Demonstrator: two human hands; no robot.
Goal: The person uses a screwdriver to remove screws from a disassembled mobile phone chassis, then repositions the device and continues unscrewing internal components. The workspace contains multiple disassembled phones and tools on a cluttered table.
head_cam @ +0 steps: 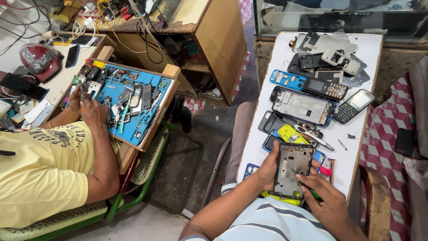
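My left hand (269,167) grips the left edge of an opened phone body (292,169), fingers curled round it, held upright over my lap. My right hand (324,196) pinches a green-handled tool (315,194) w/ fingers pressed together, tip at the phone's lower right corner. A yellow cover (281,199) sits under the phone. Just beyond, a white table (370,49) holds phone shells, boards & keypad handsets. Far left, another person in a yellow shirt (40,174) works over a blue tray (154,109).
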